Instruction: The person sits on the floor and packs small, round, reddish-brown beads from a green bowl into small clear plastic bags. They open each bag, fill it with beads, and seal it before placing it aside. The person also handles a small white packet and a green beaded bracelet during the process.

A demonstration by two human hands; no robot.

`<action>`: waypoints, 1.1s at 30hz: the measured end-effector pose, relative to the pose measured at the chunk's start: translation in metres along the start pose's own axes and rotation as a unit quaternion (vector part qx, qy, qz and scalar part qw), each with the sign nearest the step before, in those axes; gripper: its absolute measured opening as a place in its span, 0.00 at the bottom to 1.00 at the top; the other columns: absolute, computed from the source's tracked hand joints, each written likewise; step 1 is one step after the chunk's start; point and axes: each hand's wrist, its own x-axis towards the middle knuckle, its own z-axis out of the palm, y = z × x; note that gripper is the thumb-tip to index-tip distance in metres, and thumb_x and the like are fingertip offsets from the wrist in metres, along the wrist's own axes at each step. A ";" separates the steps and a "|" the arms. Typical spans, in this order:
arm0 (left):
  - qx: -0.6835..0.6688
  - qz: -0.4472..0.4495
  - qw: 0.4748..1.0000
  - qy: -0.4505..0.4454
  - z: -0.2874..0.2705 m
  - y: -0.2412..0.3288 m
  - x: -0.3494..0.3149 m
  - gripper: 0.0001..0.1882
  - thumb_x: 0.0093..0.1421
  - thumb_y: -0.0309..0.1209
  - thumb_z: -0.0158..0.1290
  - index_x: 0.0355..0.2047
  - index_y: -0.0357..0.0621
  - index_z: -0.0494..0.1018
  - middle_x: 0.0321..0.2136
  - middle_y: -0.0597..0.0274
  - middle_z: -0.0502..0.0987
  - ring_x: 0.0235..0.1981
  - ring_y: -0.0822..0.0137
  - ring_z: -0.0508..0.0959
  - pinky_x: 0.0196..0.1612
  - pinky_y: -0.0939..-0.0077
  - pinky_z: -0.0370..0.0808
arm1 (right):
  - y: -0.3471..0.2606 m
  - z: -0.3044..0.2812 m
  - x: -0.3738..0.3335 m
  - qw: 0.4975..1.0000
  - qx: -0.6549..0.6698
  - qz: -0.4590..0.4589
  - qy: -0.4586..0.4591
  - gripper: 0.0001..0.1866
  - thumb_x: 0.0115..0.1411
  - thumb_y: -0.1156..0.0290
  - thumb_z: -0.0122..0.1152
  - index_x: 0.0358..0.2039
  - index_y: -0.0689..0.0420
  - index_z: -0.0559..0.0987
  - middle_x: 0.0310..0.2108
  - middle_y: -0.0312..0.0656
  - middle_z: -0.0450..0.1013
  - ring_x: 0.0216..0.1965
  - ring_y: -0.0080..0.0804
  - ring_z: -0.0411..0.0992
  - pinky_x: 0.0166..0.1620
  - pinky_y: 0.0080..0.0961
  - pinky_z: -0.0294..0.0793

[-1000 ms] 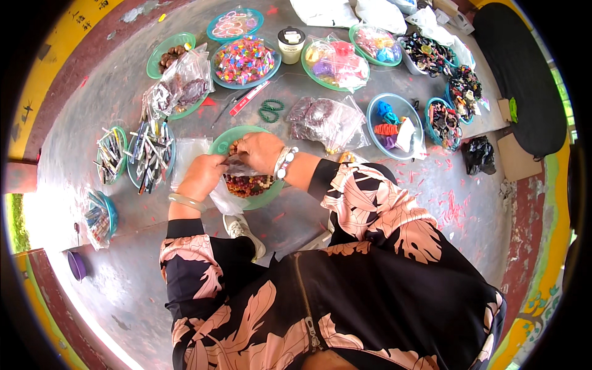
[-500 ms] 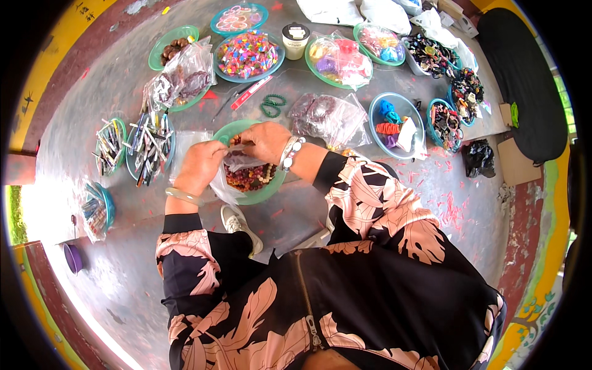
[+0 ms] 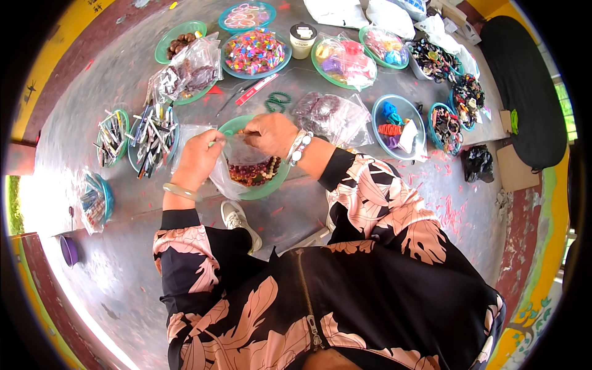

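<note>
My left hand (image 3: 198,159) pinches one edge of a clear plastic bag (image 3: 239,154). At the bag's other side, the bent fingers of my right hand (image 3: 271,133) grip its edge; brownish beads show by these fingertips, and I cannot make out whether they are held too. Both hands are over a green plastic bowl (image 3: 270,189), the bag stretched between them. Dark red and amber bead bracelets (image 3: 258,171) lie in the bowl, partly covered by the bag. Another clear bag (image 3: 190,132) lies beside my left hand.
Beyond the bowl are green bead bracelets (image 3: 277,101), a red-and-white pen (image 3: 256,89) and bagged purple bracelets (image 3: 327,116). Pens fill basins (image 3: 176,145) at left. A basin of colourful bits (image 3: 232,73), a lidded cup (image 3: 302,44) and a blue basin of scrunchies (image 3: 394,156) stand around.
My hands have moved apart, the left slightly left and the right to the right. The bag between them is spread wider, and more of the bowl's far rim shows.
</note>
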 end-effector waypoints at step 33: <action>-0.324 -0.014 0.945 0.042 -0.004 0.006 0.008 0.08 0.55 0.26 0.52 0.35 0.36 0.73 0.25 0.72 0.73 0.26 0.83 0.67 0.29 0.87 0.65 | 0.010 -0.047 0.005 0.895 0.402 0.193 0.008 0.08 0.50 0.72 0.62 0.28 0.62 0.76 0.22 0.37 0.73 0.23 0.21 0.71 0.28 0.18 0.71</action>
